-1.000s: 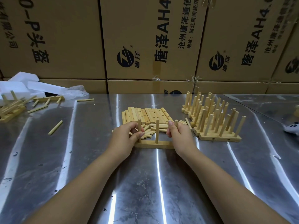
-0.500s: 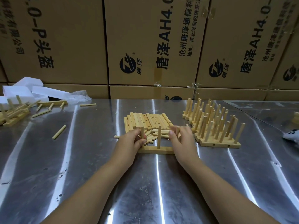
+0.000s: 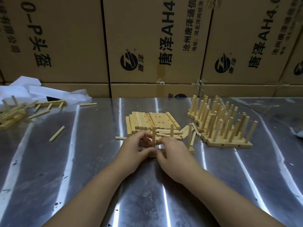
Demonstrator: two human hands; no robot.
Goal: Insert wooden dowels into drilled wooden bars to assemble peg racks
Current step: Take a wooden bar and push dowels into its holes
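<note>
Stacked cartons point(image 3: 65, 46) back a steel table point(image 3: 82, 161) where stock lies within reach: drilled bars point(image 3: 154, 119) at the far centre, loose dowels point(image 3: 165, 133) just nearer, finished racks point(image 3: 226, 128) to the right. Both hands close on the left end of the near bar point(image 3: 191, 149). The left hand point(image 3: 135, 151) and right hand point(image 3: 173, 154) curl their fingers round it at the foot of its leftmost upright dowel point(image 3: 153, 136), probably steadying the bar while seating that peg.

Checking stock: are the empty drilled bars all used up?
No, a stack of empty drilled bars lies on the table just beyond the loose dowels.
</note>
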